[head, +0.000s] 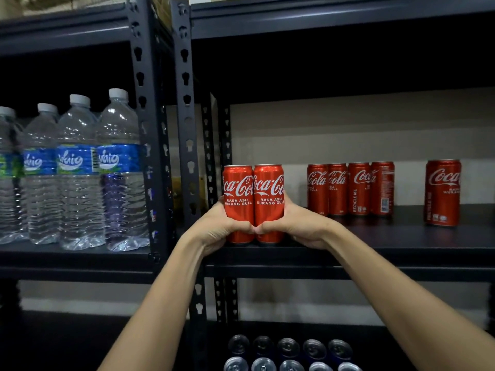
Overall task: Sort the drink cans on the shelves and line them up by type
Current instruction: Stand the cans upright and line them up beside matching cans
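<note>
Coca-Cola cans stand on the black shelf (401, 236) in the head view. Two red cans, the left can (238, 203) and the right can (268, 203), stand upright and touching at the shelf's left front edge. The left hand (217, 231) wraps the left can, its fingers curled round the lower half; the right hand (297, 227) wraps the right can likewise, thumbs meeting in front. Farther right stand a row of four cans (351, 188) and a lone can (443, 192). Water bottles (77, 170) fill the neighbouring shelf; silver-topped cans (289, 352) sit below.
</note>
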